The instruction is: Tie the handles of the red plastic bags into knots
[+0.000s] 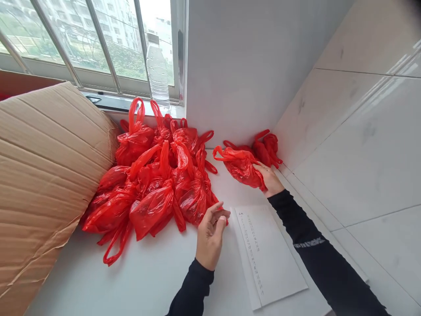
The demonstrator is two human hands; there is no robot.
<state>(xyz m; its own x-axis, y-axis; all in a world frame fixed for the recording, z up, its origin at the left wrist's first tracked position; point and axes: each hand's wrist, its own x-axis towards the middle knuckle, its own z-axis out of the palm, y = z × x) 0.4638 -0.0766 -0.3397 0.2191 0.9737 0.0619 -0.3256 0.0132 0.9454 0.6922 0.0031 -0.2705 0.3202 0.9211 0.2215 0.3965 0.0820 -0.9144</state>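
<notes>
My right hand (pixel 271 179) grips a tied red plastic bag (pixel 241 166) and holds it over the back right of the white table. More red plastic bags (pixel 263 149) lie behind it, in the corner by the wall. My left hand (pixel 211 235) is raised palm inward with loosely curled fingers apart, holding nothing. It is right beside a large pile of knotted red plastic bags (pixel 153 206), whose loop handles stick up. What the bags contain is hidden. Between my forearms lies an open paper pad (pixel 279 259) with columns of handwritten marks.
A large cardboard box (pixel 49 175) stands at the left, against the pile. On the window sill are a clear water bottle (pixel 158 70) and a dark flat object (pixel 110 102). Tiled wall (pixel 368 145) bounds the right side.
</notes>
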